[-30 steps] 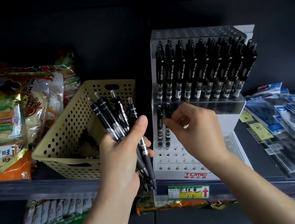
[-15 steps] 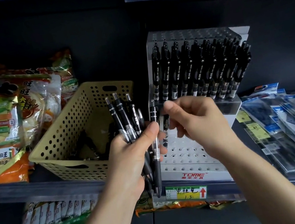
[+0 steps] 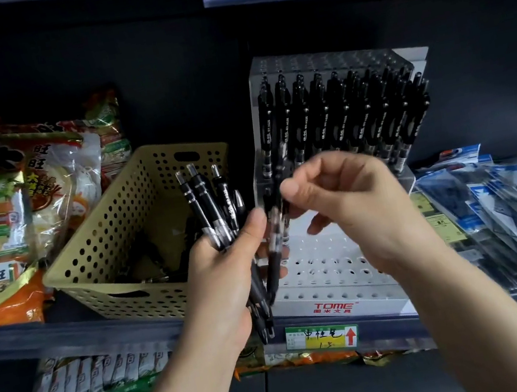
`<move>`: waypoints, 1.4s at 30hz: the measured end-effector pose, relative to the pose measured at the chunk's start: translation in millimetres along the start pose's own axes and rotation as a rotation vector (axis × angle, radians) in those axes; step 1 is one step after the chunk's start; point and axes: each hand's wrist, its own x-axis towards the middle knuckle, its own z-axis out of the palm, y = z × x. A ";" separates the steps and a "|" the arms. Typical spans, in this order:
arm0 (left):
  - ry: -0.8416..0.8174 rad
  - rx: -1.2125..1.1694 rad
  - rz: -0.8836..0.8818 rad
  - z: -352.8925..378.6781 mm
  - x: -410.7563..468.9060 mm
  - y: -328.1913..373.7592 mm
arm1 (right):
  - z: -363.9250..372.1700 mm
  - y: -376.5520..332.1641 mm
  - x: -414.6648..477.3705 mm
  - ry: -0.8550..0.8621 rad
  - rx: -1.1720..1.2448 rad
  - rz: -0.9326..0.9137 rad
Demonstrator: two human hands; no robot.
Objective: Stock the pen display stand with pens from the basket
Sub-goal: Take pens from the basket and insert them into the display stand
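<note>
Left grip [image 3: 225, 270], frame centre, clamped round bundle of black pens [image 3: 206, 201], thumb across the barrels, clicker ends up. Right grip [image 3: 355, 206] just right of it, thumb and forefinger pinching top of single pen [image 3: 273, 248]; pen blurred, lower end against the bundle. Both in front of white pen display stand [image 3: 329, 290]: lower tier's holes mostly bare, upper tier packed with upright stocked pens [image 3: 339, 112]. Tan perforated basket [image 3: 113, 242] just left of stand on the shelf [image 3: 67, 333], dark contents unclear. Snack bags [image 3: 10, 205] far left, packaged stationery [image 3: 510, 203] far right, price tag [image 3: 321, 336] below the stand.
</note>
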 end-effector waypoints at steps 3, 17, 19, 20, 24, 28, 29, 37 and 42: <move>0.128 -0.003 0.000 -1.5 4.5 -4.9 | -6.9 -7.5 1.2 0.148 -0.011 -0.091; 0.073 0.051 0.052 -2.1 6.5 -8.6 | -6.6 28.2 7.9 0.447 -0.608 -0.358; 0.065 0.031 0.049 -2.6 7.1 -8.4 | -5.5 32.2 8.1 0.439 -0.642 -0.373; 0.062 0.018 0.048 -2.5 7.2 -8.3 | -4.8 34.2 8.1 0.436 -0.659 -0.377; 0.066 -0.014 0.042 -3.1 6.6 -7.4 | -0.6 42.0 6.9 0.399 -0.740 -0.389; 0.072 -0.023 0.026 -4.9 5.8 -5.0 | 0.7 47.2 4.9 0.360 -0.794 -0.342; 0.071 -0.023 0.022 -4.8 5.5 -4.2 | 0.2 48.4 5.0 0.350 -0.797 -0.318; 0.134 -0.075 -0.023 -0.9 1.6 2.7 | -3.0 49.3 5.3 0.293 -0.808 -0.242; 0.158 -0.072 -0.021 -0.4 1.0 3.5 | -2.7 49.0 4.3 0.273 -0.808 -0.219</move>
